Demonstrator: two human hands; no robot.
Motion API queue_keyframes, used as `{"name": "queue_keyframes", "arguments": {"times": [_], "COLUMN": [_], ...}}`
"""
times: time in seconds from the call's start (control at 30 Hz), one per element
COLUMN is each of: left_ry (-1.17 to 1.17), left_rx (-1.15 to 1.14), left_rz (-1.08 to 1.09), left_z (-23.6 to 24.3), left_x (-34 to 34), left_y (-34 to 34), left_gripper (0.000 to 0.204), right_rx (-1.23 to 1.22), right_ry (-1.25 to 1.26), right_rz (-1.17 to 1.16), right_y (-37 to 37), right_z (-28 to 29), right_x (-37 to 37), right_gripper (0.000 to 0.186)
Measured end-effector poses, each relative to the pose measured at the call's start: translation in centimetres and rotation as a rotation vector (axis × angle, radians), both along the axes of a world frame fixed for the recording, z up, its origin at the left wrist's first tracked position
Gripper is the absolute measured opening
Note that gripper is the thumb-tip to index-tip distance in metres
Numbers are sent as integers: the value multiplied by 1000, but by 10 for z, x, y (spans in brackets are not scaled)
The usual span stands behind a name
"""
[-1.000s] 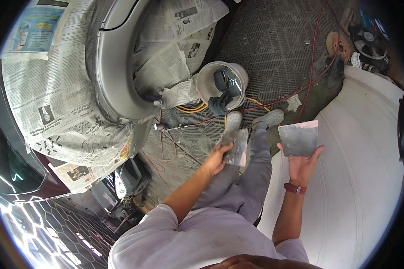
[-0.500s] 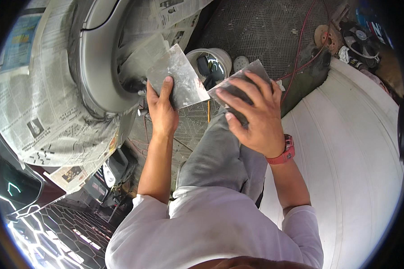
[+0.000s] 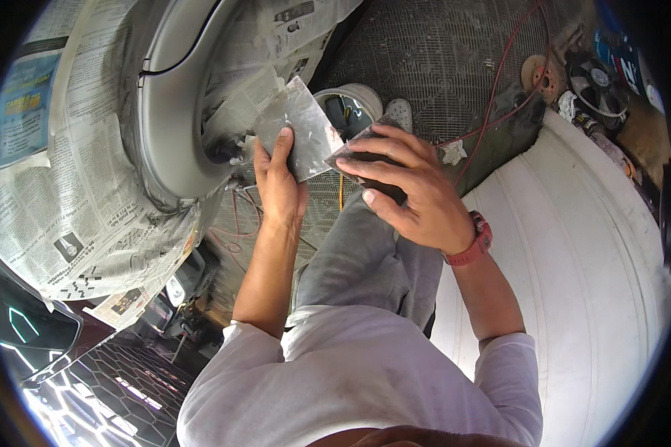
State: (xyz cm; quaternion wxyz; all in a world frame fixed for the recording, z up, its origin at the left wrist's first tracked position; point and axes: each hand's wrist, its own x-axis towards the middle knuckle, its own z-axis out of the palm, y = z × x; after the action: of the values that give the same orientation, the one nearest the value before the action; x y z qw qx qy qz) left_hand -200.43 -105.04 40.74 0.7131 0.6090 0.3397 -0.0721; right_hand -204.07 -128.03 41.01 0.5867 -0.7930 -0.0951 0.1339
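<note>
Head view: your left hand (image 3: 278, 182) pinches a pale grey plate (image 3: 306, 138) by its lower left edge, thumb flat on the face toward you, the other fingers mostly hidden behind. The plate rises beyond your thumb, tilted. Your right hand (image 3: 417, 190) grips a dark grey plate (image 3: 388, 191), slightly parted fingers laid across its face and thumb along its near edge, so it sits beneath your palm's far side. The plates' edges meet in view; you cannot tell whether they touch. Behind them stands a bucket (image 3: 363, 91).
</note>
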Motion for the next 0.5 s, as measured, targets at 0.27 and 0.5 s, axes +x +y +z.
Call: {"name": "queue_keyframes", "arguments": {"times": [0.27, 0.5], "left_ry": [-135, -153], "left_rx": [164, 363], "left_rz": [-25, -116], "left_z": [-6, -6], "left_x": [12, 6], "left_y": [20, 37], "left_gripper": [44, 45], "right_rx": [-386, -350], "right_ry": [-157, -157], "right_rz": [37, 137], "right_y": [2, 27], "right_z": [-7, -15], "right_x": [17, 18], "right_gripper": [38, 37]}}
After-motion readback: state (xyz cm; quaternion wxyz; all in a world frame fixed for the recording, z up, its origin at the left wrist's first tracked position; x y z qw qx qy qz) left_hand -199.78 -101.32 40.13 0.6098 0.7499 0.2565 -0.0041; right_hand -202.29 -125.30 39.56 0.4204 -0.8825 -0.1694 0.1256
